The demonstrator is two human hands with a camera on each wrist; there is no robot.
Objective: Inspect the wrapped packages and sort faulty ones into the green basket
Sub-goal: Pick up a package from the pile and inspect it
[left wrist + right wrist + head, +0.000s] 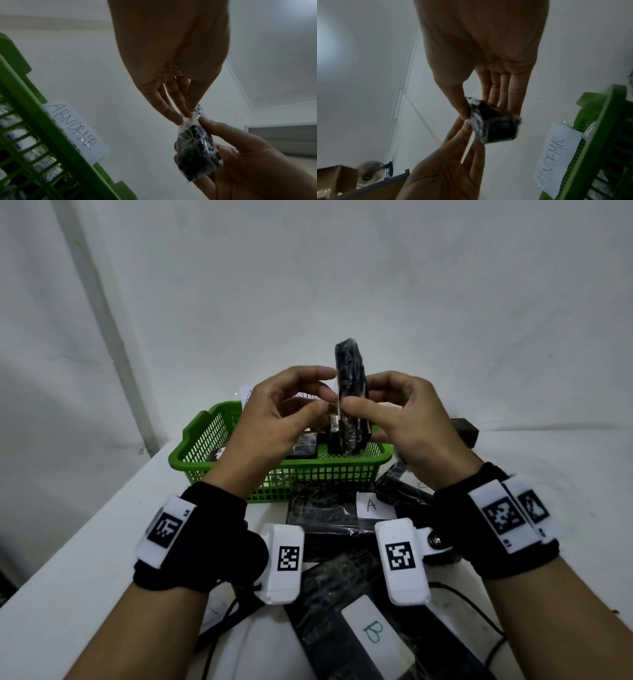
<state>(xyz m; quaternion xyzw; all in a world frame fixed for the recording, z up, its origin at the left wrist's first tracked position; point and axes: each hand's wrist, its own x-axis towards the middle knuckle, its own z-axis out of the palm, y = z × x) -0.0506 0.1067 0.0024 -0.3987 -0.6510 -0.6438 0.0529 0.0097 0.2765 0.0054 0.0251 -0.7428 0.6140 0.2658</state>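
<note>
A black package in clear wrap (349, 378) stands upright in the air above the green basket (239, 474). My left hand (327, 392) pinches the wrap's clear edge (188, 119) between thumb and fingertips. My right hand (358, 396) grips the package (498, 128) from the other side, thumb in front and fingers behind. The basket (42, 121) carries a white label reading ABNORMAL (75, 128) on its far rim. Dark wrapped packages lie inside the basket.
Several black wrapped packages lie on the white table in front of the basket, one with a label A (371, 505), one with a label B (373, 631). A dark box (466, 431) sits at the back right. Black cables (479, 611) run near my wrists.
</note>
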